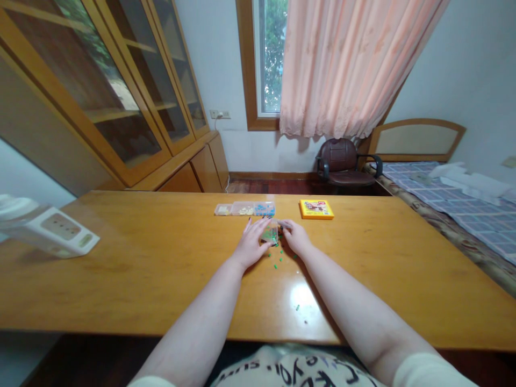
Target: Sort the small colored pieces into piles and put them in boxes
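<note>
Both my hands meet near the middle of the wooden table point(121, 269). My left hand point(253, 243) lies with fingers stretched out, its fingertips against a small clear box point(270, 233) that holds green beads. My right hand point(294, 236) is curled, its fingers pinched at the box's right edge. Several loose green beads point(278, 263) lie scattered on the table just in front of my hands. One more bead point(297, 307) lies closer to me.
A row of three small clear boxes point(245, 208) with pale and blue beads sits behind my hands. A yellow flat package point(316, 209) lies to their right. A white device point(48, 230) rests at the table's left end. Beyond are a chair point(342, 161), bed and cabinets.
</note>
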Demonstrator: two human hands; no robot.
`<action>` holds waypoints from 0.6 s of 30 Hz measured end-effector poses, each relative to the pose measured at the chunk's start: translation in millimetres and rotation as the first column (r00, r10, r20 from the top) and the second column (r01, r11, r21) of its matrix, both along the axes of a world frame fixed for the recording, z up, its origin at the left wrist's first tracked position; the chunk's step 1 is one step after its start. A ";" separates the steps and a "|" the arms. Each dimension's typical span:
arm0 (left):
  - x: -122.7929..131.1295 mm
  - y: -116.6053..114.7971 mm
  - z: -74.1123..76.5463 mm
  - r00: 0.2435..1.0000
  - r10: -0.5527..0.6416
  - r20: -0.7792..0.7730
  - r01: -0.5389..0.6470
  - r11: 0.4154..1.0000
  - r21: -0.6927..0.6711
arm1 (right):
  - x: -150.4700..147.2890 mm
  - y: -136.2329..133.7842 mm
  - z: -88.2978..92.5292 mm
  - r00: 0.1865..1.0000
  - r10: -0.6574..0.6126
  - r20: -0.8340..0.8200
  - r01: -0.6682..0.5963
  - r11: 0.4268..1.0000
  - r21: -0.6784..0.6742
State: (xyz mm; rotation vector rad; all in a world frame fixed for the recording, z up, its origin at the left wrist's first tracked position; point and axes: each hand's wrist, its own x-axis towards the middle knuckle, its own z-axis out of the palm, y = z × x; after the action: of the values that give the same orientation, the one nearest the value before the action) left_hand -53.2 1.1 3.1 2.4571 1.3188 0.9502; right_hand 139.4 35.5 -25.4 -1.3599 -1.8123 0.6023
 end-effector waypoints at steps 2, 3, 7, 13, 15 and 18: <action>-0.7 -0.9 1.2 1.000 -0.020 -0.016 0.020 1.000 0.016 | 0.3 -0.4 0.2 1.000 0.000 -0.021 0.000 1.000 0.000; -1.2 -1.3 1.8 0.999 -0.032 -0.026 0.032 0.999 0.023 | 0.4 -0.8 0.5 0.999 0.007 -0.032 -0.007 1.000 0.002; -2.9 -2.3 4.0 0.997 -0.070 -0.040 0.072 0.997 0.033 | 0.5 -3.0 1.9 0.996 0.063 -0.060 -0.062 0.998 0.011; -3.0 -4.0 9.3 0.995 -0.096 0.021 0.095 0.994 0.046 | -0.8 -4.7 1.8 0.993 0.096 -0.063 -0.095 0.995 0.011; -2.8 -5.1 10.6 0.995 -0.089 0.041 0.087 0.995 0.044 | -1.4 -5.3 1.7 0.988 0.137 -0.069 -0.136 0.990 0.027; -2.8 -5.8 8.8 0.989 -0.015 0.150 0.014 1.000 0.011 | -1.6 -8.0 3.2 0.981 0.177 -0.076 -0.171 0.982 0.079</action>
State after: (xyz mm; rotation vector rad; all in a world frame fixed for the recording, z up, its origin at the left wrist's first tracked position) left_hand -56.0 -4.7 12.0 2.3466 1.2480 1.1156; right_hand 137.8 27.5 -22.2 -1.1201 -1.8792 0.6687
